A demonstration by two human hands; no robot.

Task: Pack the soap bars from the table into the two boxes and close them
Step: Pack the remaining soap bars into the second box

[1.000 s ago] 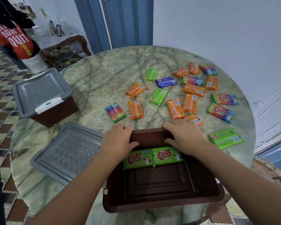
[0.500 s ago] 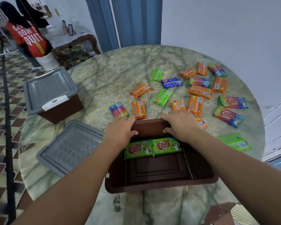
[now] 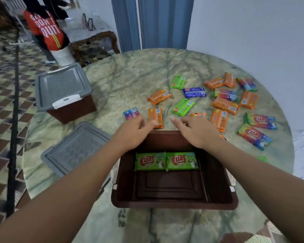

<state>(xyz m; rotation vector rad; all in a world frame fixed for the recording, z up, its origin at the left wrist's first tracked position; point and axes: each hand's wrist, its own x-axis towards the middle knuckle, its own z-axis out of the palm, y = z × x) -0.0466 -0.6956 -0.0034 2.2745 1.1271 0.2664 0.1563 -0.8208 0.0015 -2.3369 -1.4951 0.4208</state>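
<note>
- Open brown box point(image 3: 174, 205) at near table edge; two green soap bars point(image 3: 166, 161) marked "KUAT" lie side by side, touching, against its far wall. Rest of box floor bare.
- Left hand point(image 3: 132, 132) over box's far left corner, fingers loosely spread, gripping nothing; fingertips at near end of an orange bar point(image 3: 155, 117), contact unclear from blur.
- Right hand point(image 3: 197, 131) over far right rim, fingers loose, nothing held.
- Loose bars point(image 3: 225, 105) scattered over far right of round marble table point(image 3: 130, 79): orange, green, one blue point(image 3: 194, 92), several rainbow. Two rainbow wrappers point(image 3: 254, 135) read "KUAT"; other print too small.
- Grey lid point(image 3: 74, 149) flat on table, left of open box.
- Second box point(image 3: 63, 92), lidded, white latch, at left table edge.
- Bare tabletop between second box and the bars.
- Person in red shirt point(image 3: 46, 30), lettering "DON'T QUIT", far left.
</note>
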